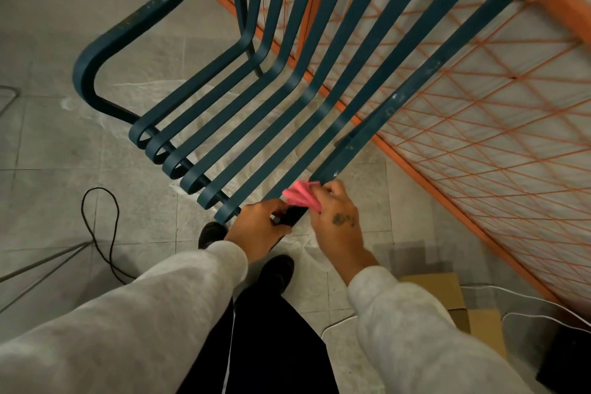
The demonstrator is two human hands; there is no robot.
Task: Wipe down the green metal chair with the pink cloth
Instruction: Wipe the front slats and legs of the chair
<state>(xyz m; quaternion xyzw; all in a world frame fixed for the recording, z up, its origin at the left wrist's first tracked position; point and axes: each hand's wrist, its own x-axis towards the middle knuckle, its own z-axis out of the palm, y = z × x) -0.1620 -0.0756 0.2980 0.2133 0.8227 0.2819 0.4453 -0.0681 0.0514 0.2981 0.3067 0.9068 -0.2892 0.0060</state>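
The green metal chair fills the middle of the view, its flat slats running from upper right down to curled front ends near me. A folded pink cloth is pressed against the front end of the rightmost frame bar. My right hand pinches the cloth there. My left hand grips the front edge of the seat just left of the cloth, fingers curled around the dark bar.
An orange wire-mesh frame stands right behind and beside the chair. A black cable loops on the tiled floor at left. Cardboard boxes and a white cable lie at lower right. My shoes stand under the seat's front.
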